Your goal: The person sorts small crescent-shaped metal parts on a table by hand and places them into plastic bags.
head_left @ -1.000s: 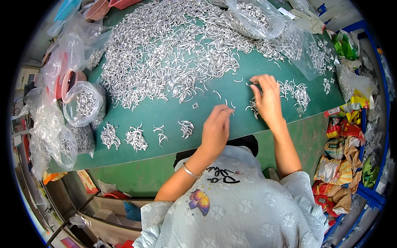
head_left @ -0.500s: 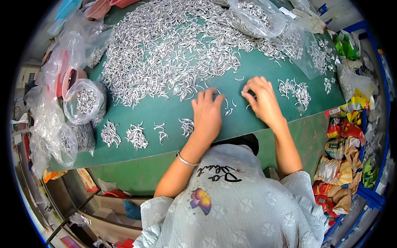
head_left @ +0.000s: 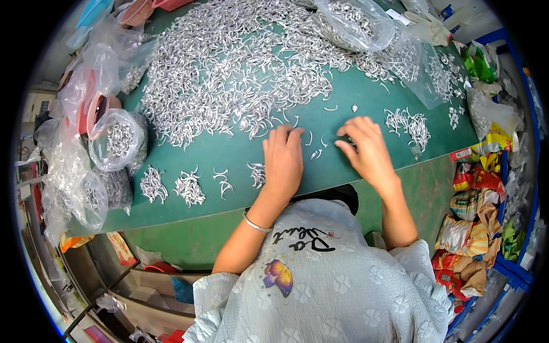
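Small curved silver metal pieces (head_left: pixel 229 80) lie in a wide heap on the green table (head_left: pixel 217 154). At the heap's near edge is my left hand (head_left: pixel 284 155), fingers lowered toward the tabletop and slightly apart; nothing shows in it. My right hand (head_left: pixel 369 150) hovers to its right, with thumb and forefinger parted and no piece visible between them. Between the hands are a few loose curved pieces (head_left: pixel 310 138) and a small leaf-like silver piece (head_left: pixel 315 154). Another small silver piece (head_left: pixel 354 108) sits just beyond my right fingertips.
Small sorted piles (head_left: pixel 189 188) line the table's near left edge, and another pile (head_left: pixel 408 127) is right of my right hand. Clear plastic bags (head_left: pixel 120 140) of metal parts crowd the left side; another bag (head_left: pixel 357 26) lies at the back. Colourful packets (head_left: pixel 466 228) fill a blue rack at right.
My right hand has drawn back slightly and its fingers have parted. A small silver piece now shows beyond it. My left hand has shifted slightly left, its thumb nearer the fingers.
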A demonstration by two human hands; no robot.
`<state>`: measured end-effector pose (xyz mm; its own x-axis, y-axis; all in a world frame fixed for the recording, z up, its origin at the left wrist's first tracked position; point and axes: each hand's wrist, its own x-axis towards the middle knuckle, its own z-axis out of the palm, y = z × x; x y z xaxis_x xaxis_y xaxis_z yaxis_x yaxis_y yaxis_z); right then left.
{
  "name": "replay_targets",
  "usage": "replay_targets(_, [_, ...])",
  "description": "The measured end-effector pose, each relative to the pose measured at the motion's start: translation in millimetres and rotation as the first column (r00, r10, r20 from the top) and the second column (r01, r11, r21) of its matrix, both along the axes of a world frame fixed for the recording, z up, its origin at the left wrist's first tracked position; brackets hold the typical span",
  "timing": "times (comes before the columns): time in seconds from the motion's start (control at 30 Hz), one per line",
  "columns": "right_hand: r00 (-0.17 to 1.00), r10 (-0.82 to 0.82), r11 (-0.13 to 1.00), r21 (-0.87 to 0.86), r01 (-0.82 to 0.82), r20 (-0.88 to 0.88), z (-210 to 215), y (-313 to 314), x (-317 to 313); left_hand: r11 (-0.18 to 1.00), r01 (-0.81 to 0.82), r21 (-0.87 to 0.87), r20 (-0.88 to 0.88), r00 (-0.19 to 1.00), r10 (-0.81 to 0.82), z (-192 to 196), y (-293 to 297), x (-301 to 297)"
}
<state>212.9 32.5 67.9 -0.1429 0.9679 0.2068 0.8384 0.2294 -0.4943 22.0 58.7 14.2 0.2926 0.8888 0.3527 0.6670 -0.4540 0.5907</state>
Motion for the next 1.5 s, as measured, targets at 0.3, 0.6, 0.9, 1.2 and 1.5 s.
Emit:
replay_targets(0.3, [0.991, 0.099, 0.995, -0.028, -0.097, 0.089, -19.9, -2.6, -12.2, 0.956, 0.221, -0.194, 0.055, 0.975, -0.214, 7.4, -24.2, -5.6])
replay_targets(0.6, [0.989, 0.063, 0.996, -0.059, -0.071, -0.132, -12.6, -7.3, -9.0, 0.936, 0.304, -0.175, 0.036, 0.953, -0.302, 5.8, -24.7, 7.0])
replay_targets(0.9, [0.986, 0.129, 0.987, -0.085, -0.138, -0.104, -10.6, -8.2, -12.3, 0.953, 0.125, -0.277, 0.295, 0.955, -0.039, 13.3, -33.3, 0.6])
replay_targets(1.2, [0.991, 0.119, 0.987, -0.100, -0.125, -0.060, -17.8, -12.3, -23.8, 0.995, 0.050, -0.091, 0.120, 0.992, -0.039, -0.2, -37.2, -15.1])
replay_targets(1.5, [0.966, 0.241, 0.964, -0.089, -0.249, -0.095, -30.0, -25.5, -67.2, 0.992, -0.096, -0.079, 0.125, 0.986, 0.106, 9.8, -29.1, -35.8])
